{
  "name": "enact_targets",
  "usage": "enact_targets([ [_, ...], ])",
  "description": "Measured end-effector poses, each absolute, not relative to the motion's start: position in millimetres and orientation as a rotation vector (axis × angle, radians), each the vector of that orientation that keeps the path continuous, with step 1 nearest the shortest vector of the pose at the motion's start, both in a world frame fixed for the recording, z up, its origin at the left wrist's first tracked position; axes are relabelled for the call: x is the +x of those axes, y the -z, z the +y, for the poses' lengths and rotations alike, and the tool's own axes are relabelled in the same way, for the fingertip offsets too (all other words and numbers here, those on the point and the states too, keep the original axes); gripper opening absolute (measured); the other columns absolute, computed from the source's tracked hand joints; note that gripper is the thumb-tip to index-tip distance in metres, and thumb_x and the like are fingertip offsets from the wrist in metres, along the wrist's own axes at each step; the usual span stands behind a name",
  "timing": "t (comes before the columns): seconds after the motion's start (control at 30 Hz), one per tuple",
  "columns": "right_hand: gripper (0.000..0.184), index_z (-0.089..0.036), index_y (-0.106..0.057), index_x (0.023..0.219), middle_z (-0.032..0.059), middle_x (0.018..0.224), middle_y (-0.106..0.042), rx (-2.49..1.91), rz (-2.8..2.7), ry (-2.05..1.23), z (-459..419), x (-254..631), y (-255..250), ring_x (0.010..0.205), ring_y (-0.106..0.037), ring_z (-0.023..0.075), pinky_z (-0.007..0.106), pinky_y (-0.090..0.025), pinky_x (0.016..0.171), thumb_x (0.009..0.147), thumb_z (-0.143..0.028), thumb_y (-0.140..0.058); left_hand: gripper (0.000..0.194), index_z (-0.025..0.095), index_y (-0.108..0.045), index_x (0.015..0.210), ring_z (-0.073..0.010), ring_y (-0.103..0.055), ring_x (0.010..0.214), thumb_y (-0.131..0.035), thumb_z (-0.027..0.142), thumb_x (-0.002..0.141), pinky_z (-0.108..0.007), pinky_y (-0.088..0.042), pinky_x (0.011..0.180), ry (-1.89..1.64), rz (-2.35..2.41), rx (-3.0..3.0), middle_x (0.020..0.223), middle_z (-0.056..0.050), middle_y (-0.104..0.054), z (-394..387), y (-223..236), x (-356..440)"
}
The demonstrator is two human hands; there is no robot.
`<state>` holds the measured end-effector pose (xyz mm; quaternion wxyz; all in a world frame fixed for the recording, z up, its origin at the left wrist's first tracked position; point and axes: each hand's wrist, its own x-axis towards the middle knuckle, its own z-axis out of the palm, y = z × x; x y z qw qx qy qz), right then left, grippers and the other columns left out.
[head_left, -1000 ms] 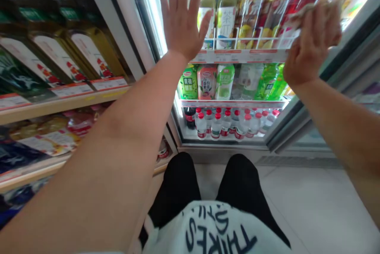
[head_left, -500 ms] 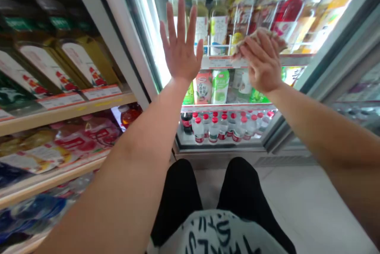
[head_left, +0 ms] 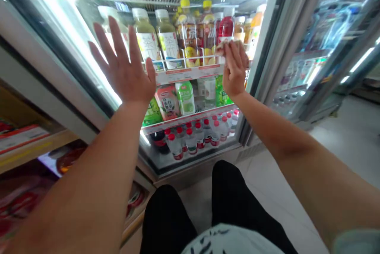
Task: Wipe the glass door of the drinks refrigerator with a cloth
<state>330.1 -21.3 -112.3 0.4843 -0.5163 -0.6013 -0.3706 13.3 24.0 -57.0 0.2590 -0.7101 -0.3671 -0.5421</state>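
Note:
My left hand (head_left: 126, 72) is spread flat, palm forward, up against the glass door (head_left: 84, 28) of a lit drinks fridge. A pale, crumpled cloth (head_left: 220, 48) sits beneath the fingers of my right hand (head_left: 234, 74), which presses it towards the glass in front of a red drink bottle (head_left: 226, 27). Most of the cloth is hidden by that hand. Behind the glass, between my hands, stand pale green bottles (head_left: 146, 40) and yellow-capped iced tea bottles (head_left: 187, 28).
Lower fridge shelves hold cartons (head_left: 168, 103) and several red-capped water bottles (head_left: 190, 142). A metal door frame (head_left: 274, 44) runs along the right, with another glass-fronted fridge (head_left: 322, 36) beyond. Wooden shelving (head_left: 35, 149) is close on the left. Pale floor (head_left: 335, 143) shows at right.
The view has turned to the right, so the fridge sits further left and less of the wooden shelving shows. My left hand stays spread; my right hand still has the cloth, now by the red bottle.

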Motion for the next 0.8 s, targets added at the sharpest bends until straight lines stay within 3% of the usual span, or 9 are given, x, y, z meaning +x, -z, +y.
enact_targets([
  [0.07,0.057,-0.019,-0.047,0.160,0.0057,0.166,-0.039,-1.257,-1.406,0.866,-24.5,330.4,130.0,0.163,-0.013,0.0247,0.053,-0.018,0.137,0.108,-0.027,-0.024,0.072,0.028,-0.025,0.169,-0.0272,0.007,0.163,-0.040,0.050,0.103,-0.047,0.013,0.136,1.428,-0.997,-1.906,0.171,0.020,0.006,11.5,57.5,14.6],
  [0.23,0.050,-0.033,-0.059,0.150,-0.0011,0.154,-0.055,-1.164,-1.923,0.785,-37.4,325.6,160.1,0.158,-0.031,0.0228,0.052,-0.026,0.135,0.106,-0.027,-0.033,0.072,0.022,-0.029,0.169,-0.0307,0.001,0.163,-0.044,0.040,0.101,-0.056,0.003,0.135,1.351,-1.042,-1.872,0.176,0.003,-0.008,5.2,56.2,16.9],
  [0.4,0.055,-0.023,-0.047,0.159,0.0055,0.164,-0.042,-1.194,-1.418,0.852,-18.1,342.4,135.8,0.162,-0.020,0.0245,0.058,-0.023,0.134,0.110,-0.029,-0.023,0.079,0.026,-0.028,0.169,-0.0278,0.001,0.163,-0.053,0.034,0.095,-0.053,0.004,0.135,1.354,-1.054,-1.793,0.175,0.009,-0.005,19.3,56.0,16.1],
  [0.53,0.060,-0.019,-0.034,0.167,0.0073,0.169,-0.033,-1.227,-1.410,0.743,-21.6,331.7,172.1,0.164,-0.006,0.0305,0.064,-0.016,0.134,0.109,-0.028,-0.018,0.083,0.024,-0.027,0.169,-0.0273,0.006,0.163,-0.055,0.033,0.092,-0.051,0.009,0.134,1.300,-1.148,-1.822,0.175,0.006,-0.002,15.5,53.9,15.9],
  [0.57,0.058,-0.022,-0.040,0.164,0.0048,0.166,-0.039,-1.205,-1.544,0.734,-27.4,327.7,185.5,0.163,-0.011,0.0309,0.061,-0.019,0.135,0.109,-0.028,-0.023,0.082,0.025,-0.026,0.170,-0.0262,0.007,0.163,-0.054,0.035,0.094,-0.049,0.010,0.134,1.302,-1.162,-1.852,0.175,0.007,-0.002,11.9,53.4,16.1],
  [0.67,0.054,-0.041,-0.059,0.149,-0.0078,0.149,-0.060,-1.083,-1.992,0.712,-43.3,326.5,204.9,0.150,-0.046,0.0206,0.044,-0.036,0.132,0.104,-0.019,-0.039,0.071,0.028,-0.025,0.170,-0.0222,0.008,0.163,-0.042,0.045,0.103,-0.045,0.010,0.136,1.358,-1.125,-1.913,0.173,0.013,0.001,0.6,53.2,16.6],
  [0.73,0.055,-0.042,-0.060,0.148,-0.0090,0.150,-0.058,-1.051,-2.122,0.731,-45.8,334.2,195.5,0.150,-0.046,0.0188,0.044,-0.035,0.133,0.103,-0.016,-0.040,0.068,0.028,-0.025,0.169,-0.0212,0.008,0.162,-0.036,0.047,0.105,-0.046,0.009,0.136,1.368,-1.091,-1.920,0.172,0.015,0.003,-2.9,54.3,16.5],
  [0.8,0.053,-0.035,-0.056,0.153,-0.0036,0.157,-0.051,-1.112,-1.951,0.777,-42.3,340.8,180.3,0.157,-0.032,0.0223,0.051,-0.028,0.135,0.106,-0.018,-0.038,0.068,0.025,-0.026,0.169,-0.0228,0.007,0.163,-0.038,0.044,0.105,-0.051,0.006,0.136,1.356,-1.066,-1.879,0.173,0.011,0.001,-2.1,55.6,16.1],
])
